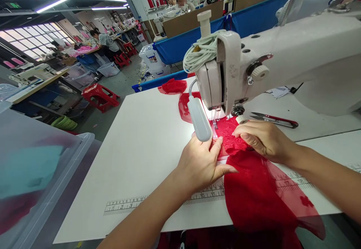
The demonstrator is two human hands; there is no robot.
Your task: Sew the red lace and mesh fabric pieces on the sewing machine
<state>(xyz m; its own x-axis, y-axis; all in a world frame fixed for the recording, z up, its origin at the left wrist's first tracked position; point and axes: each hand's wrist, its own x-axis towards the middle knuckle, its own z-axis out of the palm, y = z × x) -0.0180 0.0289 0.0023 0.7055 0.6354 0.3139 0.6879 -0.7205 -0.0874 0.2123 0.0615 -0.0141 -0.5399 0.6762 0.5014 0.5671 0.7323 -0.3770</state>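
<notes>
Red lace fabric (229,132) lies under the presser foot (215,124) of a white sewing machine (282,50). My left hand (200,160) rests flat at the left edge of the lace, thumb stretched out, fingertips partly hidden behind a small grey lamp (200,119). Across the lace, my right hand (261,140) is closed, thumb against fingers, at the fabric's right edge. A sheer red piece (254,189) runs from the lace over the table's front edge and hangs down.
Thread snips (275,120) lie right of the machine's needle area. More red pieces (172,86) are behind the lamp on the white table (135,147), which has a printed ruler. A clear plastic bin (70,174) stands at left, a red stool (100,95) beyond.
</notes>
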